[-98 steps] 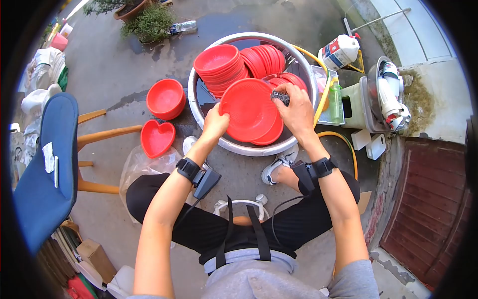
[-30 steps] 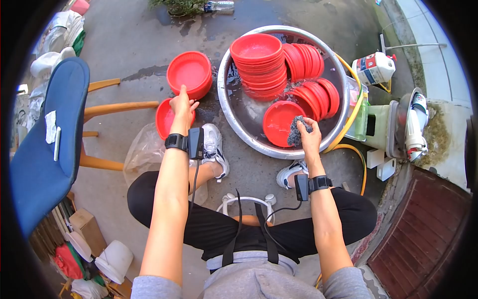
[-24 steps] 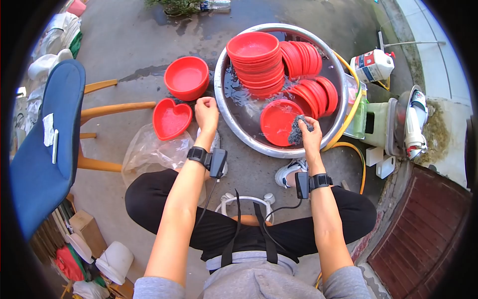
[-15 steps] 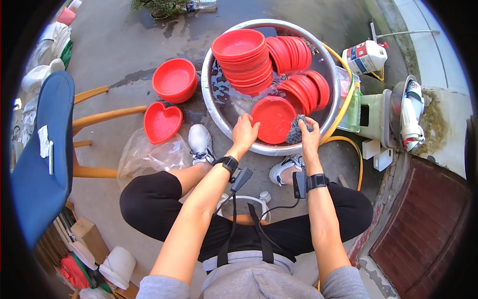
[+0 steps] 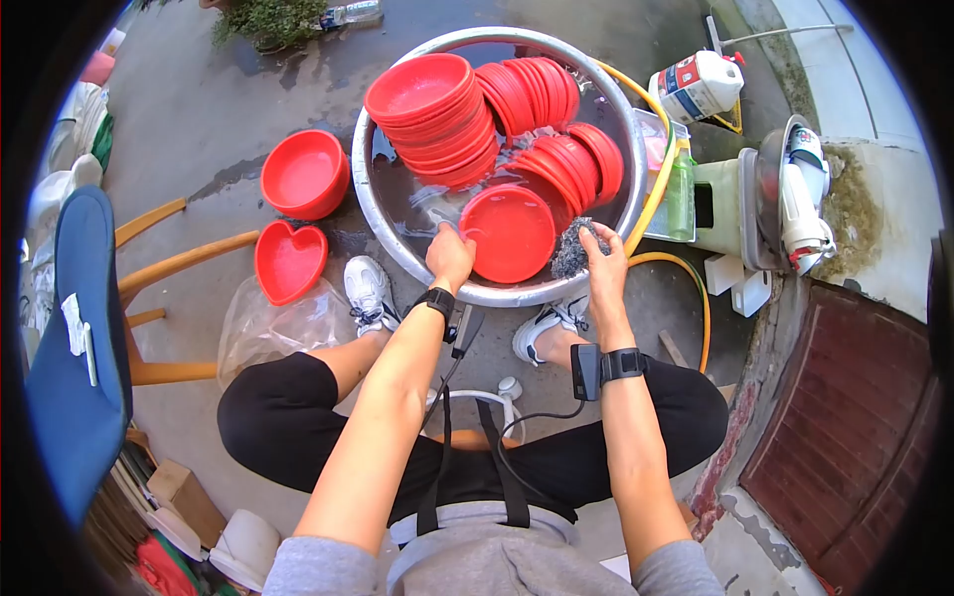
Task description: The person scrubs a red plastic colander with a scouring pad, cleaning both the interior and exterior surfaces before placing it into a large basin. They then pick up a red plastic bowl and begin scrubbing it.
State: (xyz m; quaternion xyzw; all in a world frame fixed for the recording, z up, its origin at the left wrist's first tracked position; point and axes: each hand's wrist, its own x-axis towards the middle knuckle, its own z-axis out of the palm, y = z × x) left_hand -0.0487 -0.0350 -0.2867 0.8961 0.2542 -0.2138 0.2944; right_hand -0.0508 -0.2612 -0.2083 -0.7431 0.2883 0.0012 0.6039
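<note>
My left hand grips the left rim of a round red bowl, its fingertips partly hidden at the edge. The bowl faces up at the near side of a wide metal basin of water. In my right hand is a dark grey scouring pad, pinched between the fingers just by the bowl's right rim. Behind, the basin holds a tall stack of red bowls and two tilted rows of red bowls.
Left of the basin are another red bowl, a red heart-shaped bowl and a clear plastic bag. A blue chair stands far left. A yellow hose, a green bottle and a white jug are at the right.
The view has shifted, so most things appear farther left and slightly higher. My right hand has moved the scouring pad rightward relative to the bowl, off its inside. My left hand stays at the rim.
</note>
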